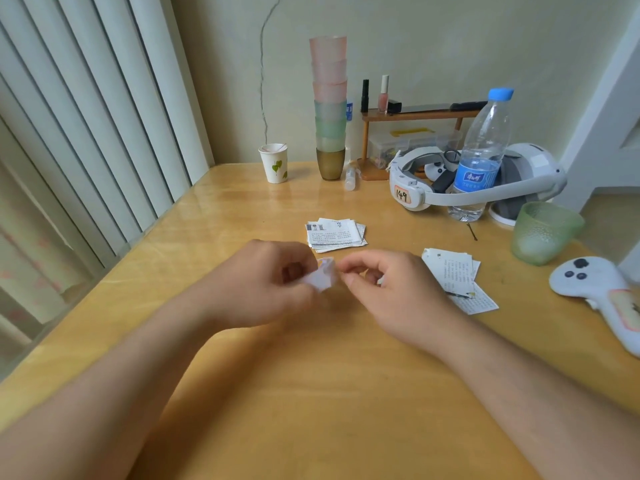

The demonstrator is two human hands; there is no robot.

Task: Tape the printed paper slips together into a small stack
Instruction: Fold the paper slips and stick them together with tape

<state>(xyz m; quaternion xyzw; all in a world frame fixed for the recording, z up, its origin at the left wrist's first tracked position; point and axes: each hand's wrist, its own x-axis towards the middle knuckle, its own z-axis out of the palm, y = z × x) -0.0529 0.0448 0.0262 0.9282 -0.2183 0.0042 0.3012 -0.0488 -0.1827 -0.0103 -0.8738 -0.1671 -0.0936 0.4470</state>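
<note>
Yellow wooden table (242,209) by white blinds (86,116); left grip (263,275) around crumpled paper (323,276), right grip (381,289) pinched, contents unclear

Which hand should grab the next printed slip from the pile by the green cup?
Probably the right hand. It is beside that pile of slips, while the left hand holds a small white crumpled piece.

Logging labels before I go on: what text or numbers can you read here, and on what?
"149": handwritten tag on the white headset.
Bottle label: blue, brand characters too blurred to read.
Far slips: printed text too small to read.
Right slips: printed text too small to read.
Controller sticker: not readable.
Paper cup: leaf print only, no text.
</note>
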